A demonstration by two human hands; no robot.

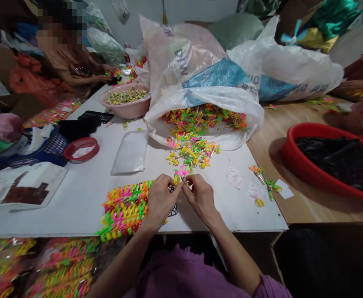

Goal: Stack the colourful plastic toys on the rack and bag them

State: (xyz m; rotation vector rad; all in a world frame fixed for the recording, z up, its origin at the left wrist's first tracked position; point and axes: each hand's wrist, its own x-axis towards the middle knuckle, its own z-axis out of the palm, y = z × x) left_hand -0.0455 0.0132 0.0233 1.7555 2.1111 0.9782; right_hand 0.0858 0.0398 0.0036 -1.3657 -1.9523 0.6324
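My left hand (159, 200) and my right hand (200, 196) meet above the white board (85, 194), both pinching a small yellow plastic toy piece (177, 179) between their fingertips. Under my left hand lies a black grid tray (173, 210) filled with rows of neon yellow, pink, green and orange pieces (124, 209). Just beyond my fingers a loose heap of the same coloured pieces (192, 151) spills from a large open plastic sack (206, 103).
A pink bowl of pieces (127, 101), a small red basket (81, 149), a flat white packet (130, 151), a red tub with black plastic (333, 159). Another person works at the far left (72, 62). Packed bags of pieces lie below the table edge (39, 269).
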